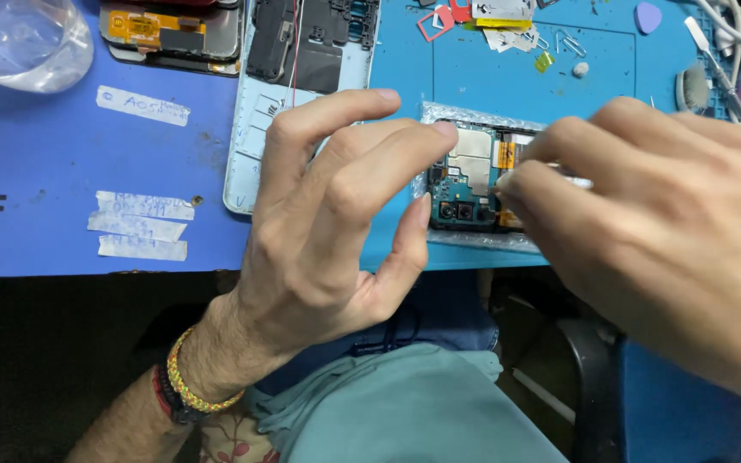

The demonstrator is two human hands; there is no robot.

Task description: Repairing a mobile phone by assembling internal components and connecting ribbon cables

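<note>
Right at the near edge of the table (53,163), both hands work over an opened phone (471,184) — its back is off, showing a teal circuit board, metal shields and two small camera lenses. The left hand (336,214) has its fingers spread and curved, the fingertips (444,130) touching the phone's left side and top while the thumb rests at its lower left corner. The right hand (653,223) comes in from the right with fingers pinched together on a thin light-coloured tool (569,181); the tool's tip is too blurred to make out. The phone lies on a crinkled clear plastic wrap (473,116) atop a smooth blue work mat (516,77), very near the front edge, so little room is left toward the person. Beyond the left hand lies a pale phone frame (255,129) with dark flat parts, and behind it a display panel with an orange flex strip (169,34). Strips of white tape (139,225) stick to the blue surface at left, where open room remains — a clear glass bowl (23,43) sits at the far left corner. Small scraps, paper clips and a purple pick (647,17) scatter along the mat's far side.
</note>
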